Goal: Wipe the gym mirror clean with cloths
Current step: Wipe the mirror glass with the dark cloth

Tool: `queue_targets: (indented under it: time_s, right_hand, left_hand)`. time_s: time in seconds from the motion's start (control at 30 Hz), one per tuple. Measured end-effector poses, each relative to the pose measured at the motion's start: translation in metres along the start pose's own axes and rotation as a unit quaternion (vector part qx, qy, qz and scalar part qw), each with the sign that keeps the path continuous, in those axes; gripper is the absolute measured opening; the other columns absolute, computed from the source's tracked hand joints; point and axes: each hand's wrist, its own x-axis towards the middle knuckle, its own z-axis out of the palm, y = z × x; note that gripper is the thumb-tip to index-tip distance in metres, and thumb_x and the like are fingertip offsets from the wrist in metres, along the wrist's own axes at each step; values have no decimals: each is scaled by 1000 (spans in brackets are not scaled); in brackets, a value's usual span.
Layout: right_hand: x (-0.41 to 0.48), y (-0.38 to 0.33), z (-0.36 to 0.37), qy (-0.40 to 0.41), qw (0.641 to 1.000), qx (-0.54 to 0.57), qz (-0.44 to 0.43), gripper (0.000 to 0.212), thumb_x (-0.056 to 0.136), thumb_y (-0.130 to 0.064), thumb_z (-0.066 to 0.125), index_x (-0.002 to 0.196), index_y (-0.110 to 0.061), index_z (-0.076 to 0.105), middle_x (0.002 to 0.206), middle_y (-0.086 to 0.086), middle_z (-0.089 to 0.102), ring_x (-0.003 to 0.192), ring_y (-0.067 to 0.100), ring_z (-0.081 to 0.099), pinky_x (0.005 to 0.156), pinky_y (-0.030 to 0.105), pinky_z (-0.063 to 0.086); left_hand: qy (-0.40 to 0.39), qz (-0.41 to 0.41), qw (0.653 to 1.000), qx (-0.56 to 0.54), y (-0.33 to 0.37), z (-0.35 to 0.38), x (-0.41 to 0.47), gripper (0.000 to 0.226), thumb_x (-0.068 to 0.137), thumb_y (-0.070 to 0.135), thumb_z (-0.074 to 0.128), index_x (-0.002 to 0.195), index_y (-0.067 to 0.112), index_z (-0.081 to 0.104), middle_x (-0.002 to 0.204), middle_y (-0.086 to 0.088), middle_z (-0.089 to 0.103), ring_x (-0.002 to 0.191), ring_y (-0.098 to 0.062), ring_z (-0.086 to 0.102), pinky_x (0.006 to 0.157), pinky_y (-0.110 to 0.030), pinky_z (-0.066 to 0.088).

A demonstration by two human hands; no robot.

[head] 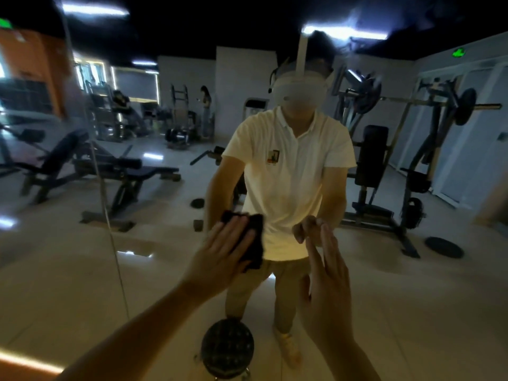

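The gym mirror fills the whole view and reflects me in a white shirt. My left hand lies flat with straight fingers and presses a dark cloth against the glass at waist height of my reflection. To its right, my right hand is raised with straight fingers, its fingertips at the glass, meeting their own reflection. It holds nothing.
A vertical seam between mirror panels runs down the left side. A round dark object, partly blurred, stands low in front of the mirror. Benches, a weight machine and people appear only as reflections.
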Motion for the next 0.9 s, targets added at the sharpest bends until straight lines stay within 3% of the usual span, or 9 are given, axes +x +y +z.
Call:
queue_targets:
  time_s: [0.17,0.23,0.33,0.43,0.53,0.63,0.77,0.9]
  right_hand:
    - [-1,1,7,3,1000,-19,6,73,91,-7,51,161,-16,30,173,7,4,158,31,12,117,59,37]
    - [-3,0,10,6,1000,-25,1,66,96,-14,42,161,-15,29,173,7,5,159,31,11,118,59,35]
    - [-10,-2,14,1,999,-35,6,72,95,-4,49,162,-15,25,173,5,7,159,27,8,122,56,30]
    - [-23,4,13,-14,998,-44,34,78,91,4,57,161,-13,28,173,3,8,159,22,7,124,53,28]
    - [-36,18,7,-20,997,-52,51,75,89,5,61,158,-8,35,172,4,11,159,20,10,123,52,31]
    - [-38,29,-5,-34,998,-55,29,69,95,1,56,158,-11,32,171,3,14,158,16,13,123,49,30]
    - [-33,40,-23,-54,998,-35,7,57,103,-20,40,159,-16,28,168,1,23,156,12,19,123,47,31]
    - [-30,75,-51,7,998,-46,31,61,98,-3,53,157,-7,35,168,10,25,157,20,21,121,52,33]
  left_hand:
    - [-82,-86,993,15,-81,-22,-104,70,106,30,39,164,4,10,168,-27,13,158,-41,11,119,-63,32]
    - [-100,-108,989,2,-82,-25,-117,71,105,28,40,163,1,10,168,-29,10,156,-46,14,118,-66,32]
    - [-90,-145,985,-31,-63,-12,-113,69,107,30,38,162,-1,11,167,-33,11,155,-50,14,123,-66,22]
    - [-60,-70,993,-77,-28,9,-100,66,112,36,32,163,2,10,169,-28,8,157,-44,11,128,-57,11]
    - [-46,17,996,-72,22,30,-63,74,108,40,40,165,5,8,171,-23,2,159,-38,4,129,-52,2]
    - [-83,72,993,-54,87,39,-12,80,101,44,47,163,7,14,170,-19,10,158,-33,2,128,-48,-10]
    - [-161,154,972,-67,170,44,25,71,104,46,46,162,11,26,169,-15,23,158,-31,15,126,-49,-17]
    - [-142,148,979,-20,165,41,32,84,103,40,49,164,7,1,170,-16,-2,159,-33,2,127,-48,-13]
